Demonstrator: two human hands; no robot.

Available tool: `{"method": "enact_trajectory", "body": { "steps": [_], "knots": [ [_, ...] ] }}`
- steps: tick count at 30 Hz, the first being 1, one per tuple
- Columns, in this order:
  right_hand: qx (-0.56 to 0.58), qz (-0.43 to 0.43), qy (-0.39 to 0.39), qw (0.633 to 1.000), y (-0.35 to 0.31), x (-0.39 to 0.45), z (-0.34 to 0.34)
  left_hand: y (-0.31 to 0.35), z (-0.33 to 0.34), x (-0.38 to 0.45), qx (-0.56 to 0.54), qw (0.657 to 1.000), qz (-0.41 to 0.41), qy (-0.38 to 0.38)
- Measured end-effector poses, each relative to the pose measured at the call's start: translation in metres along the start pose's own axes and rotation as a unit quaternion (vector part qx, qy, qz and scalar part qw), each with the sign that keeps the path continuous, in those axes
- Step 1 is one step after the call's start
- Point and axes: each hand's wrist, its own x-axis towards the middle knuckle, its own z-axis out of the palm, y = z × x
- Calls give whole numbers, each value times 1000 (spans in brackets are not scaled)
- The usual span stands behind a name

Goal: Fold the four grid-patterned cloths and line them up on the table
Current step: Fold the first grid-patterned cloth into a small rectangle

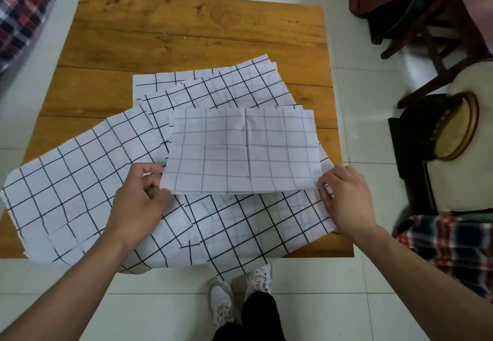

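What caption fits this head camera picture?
Both hands, left hand and right hand, pinch the near corners of a folded grid cloth over unfolded ones on a wooden table.

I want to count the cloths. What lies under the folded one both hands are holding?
Under the folded cloth, held by the left hand and right hand, unfolded grid cloths overlap on the wooden table. Their number can't be counted; the overlaps hide their edges.

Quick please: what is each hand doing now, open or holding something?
Left hand: pinches the near left corner of the folded cloth.
Right hand: pinches the near right corner of the same cloth.
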Motion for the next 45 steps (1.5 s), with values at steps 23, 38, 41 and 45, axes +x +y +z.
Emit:
{"method": "enact_trajectory", "body": {
  "steps": [23,38,41,45],
  "knots": [
    [54,63,-134,988,-26,21,12,6,54,-1,404,901,158,-8],
    [120,19,-100,988,-66,68,30,33,123,41,411,884,213,-67],
    [105,35,-72,991,-47,82,24,23,121,43,429,877,191,-105],
    [79,49,-104,990,-28,96,17,26,118,44,443,870,183,-118]
  ]
}}
